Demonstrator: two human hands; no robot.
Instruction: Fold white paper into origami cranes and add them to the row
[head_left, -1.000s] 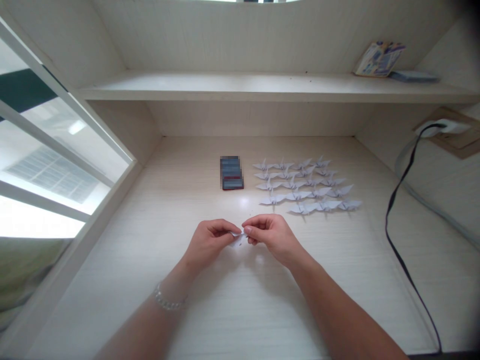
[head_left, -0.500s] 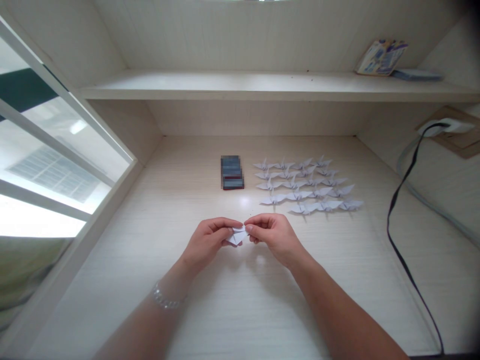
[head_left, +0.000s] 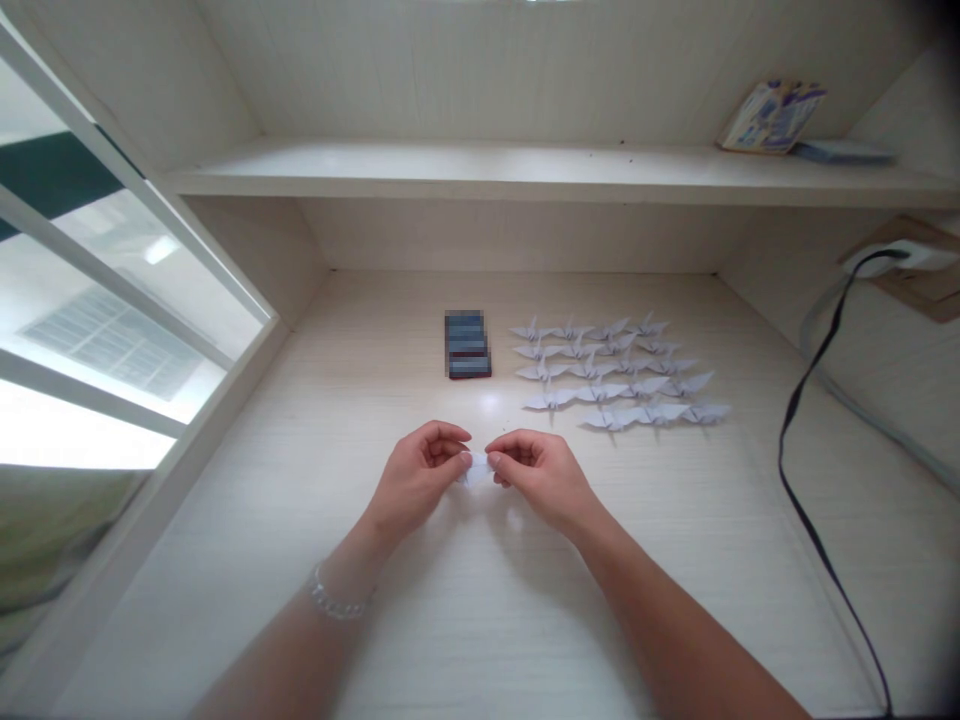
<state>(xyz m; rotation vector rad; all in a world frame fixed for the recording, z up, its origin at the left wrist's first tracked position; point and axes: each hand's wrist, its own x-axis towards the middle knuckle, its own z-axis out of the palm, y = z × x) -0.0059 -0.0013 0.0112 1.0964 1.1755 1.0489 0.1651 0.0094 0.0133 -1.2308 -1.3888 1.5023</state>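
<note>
A small folded piece of white paper (head_left: 477, 468) is pinched between both my hands, just above the pale desk (head_left: 420, 610). My left hand (head_left: 415, 482) grips its left side with thumb and fingertips curled; a bracelet circles that wrist. My right hand (head_left: 540, 477) pinches the right side in the same way. Most of the paper is hidden by my fingers. Beyond my hands, several finished white paper cranes (head_left: 615, 372) lie in neat rows.
A dark phone (head_left: 467, 344) lies flat left of the cranes. A black cable (head_left: 806, 420) runs down the right side from a wall socket (head_left: 907, 257). A shelf (head_left: 525, 170) above carries a small booklet (head_left: 772, 115). A window frame (head_left: 135, 300) borders the left.
Both hands have risen slightly and turned the paper between the fingertips; less of it shows now. The cranes and phone have not moved.
</note>
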